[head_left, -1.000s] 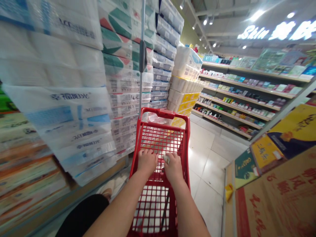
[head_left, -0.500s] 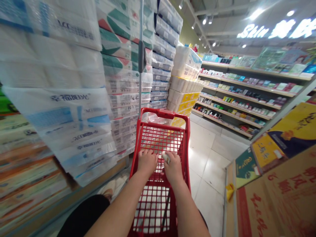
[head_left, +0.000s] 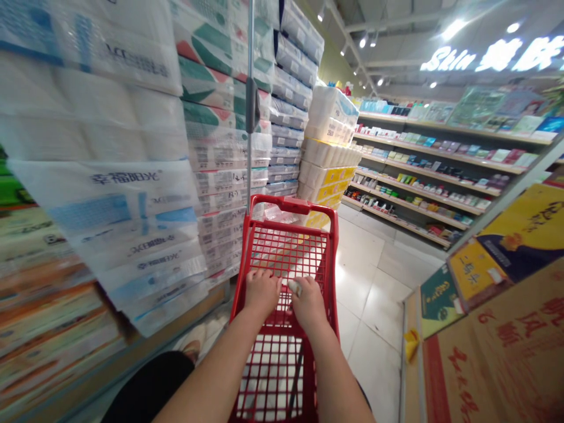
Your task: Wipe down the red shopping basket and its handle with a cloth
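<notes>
A red shopping cart (head_left: 333,258) with a grid basket stands in front of me. My left hand (head_left: 262,292) is closed over the cart's near bar, its knuckles up. Close beside it, my right hand (head_left: 309,299) curls over the same bar, a small whitish object (head_left: 295,287) held between thumb and fingers; what it is I cannot make out. Both palms and the bar beneath them are hidden by the hands.
Tall stacks of wrapped tissue packs (head_left: 145,235) line the left, close to the cart. Cardboard boxes (head_left: 511,346) stand at the right. Shelves of small goods (head_left: 423,176) run across the back. A tiled floor (head_left: 370,282) lies right of the cart.
The view has shifted very slightly, and the cart sits a touch lower in it. Both hands keep the same hold.
</notes>
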Tool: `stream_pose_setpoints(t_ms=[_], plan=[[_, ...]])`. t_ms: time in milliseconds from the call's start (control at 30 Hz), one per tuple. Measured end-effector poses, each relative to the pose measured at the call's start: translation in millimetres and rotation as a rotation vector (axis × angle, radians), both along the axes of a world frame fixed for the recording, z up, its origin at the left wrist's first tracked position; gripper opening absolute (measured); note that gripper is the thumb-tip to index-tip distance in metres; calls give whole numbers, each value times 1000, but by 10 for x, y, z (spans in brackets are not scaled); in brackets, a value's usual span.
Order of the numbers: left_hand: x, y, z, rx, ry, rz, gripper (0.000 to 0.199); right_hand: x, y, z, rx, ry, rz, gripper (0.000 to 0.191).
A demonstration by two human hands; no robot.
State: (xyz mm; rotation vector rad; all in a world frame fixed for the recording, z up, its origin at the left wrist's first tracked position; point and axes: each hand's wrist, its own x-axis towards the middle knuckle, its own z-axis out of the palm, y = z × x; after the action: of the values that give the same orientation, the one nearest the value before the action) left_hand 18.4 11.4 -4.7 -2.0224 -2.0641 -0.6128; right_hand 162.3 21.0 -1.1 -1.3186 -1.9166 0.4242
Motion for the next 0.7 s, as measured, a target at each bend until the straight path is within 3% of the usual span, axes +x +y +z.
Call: stream_pose_setpoints(t_ms=[100,267,400,467,600,633,700], plan=[[-2,-3,1,-6,-6,-1,40,2,5,1,-22,45,68,37],[-1,-11,13,-15,-18,0,40,53,29,9,109,20,-123,44],[-1,-16,23,-36,-15,3,41,27,8,-12,24,4,49,42],[0,-20,27,-37,-18,0,41,20,9,-15,27,38,70,46],[4,-29,36,-32,-43,-6,40,48,40,-17,142,92,-171,55],[4,-30,37,-35,-49,-6,40,48,41,-20,141,94,-173,55],[4,-30,35,-39,-46,-4,39,36,31,-27,96,79,-52,51]])
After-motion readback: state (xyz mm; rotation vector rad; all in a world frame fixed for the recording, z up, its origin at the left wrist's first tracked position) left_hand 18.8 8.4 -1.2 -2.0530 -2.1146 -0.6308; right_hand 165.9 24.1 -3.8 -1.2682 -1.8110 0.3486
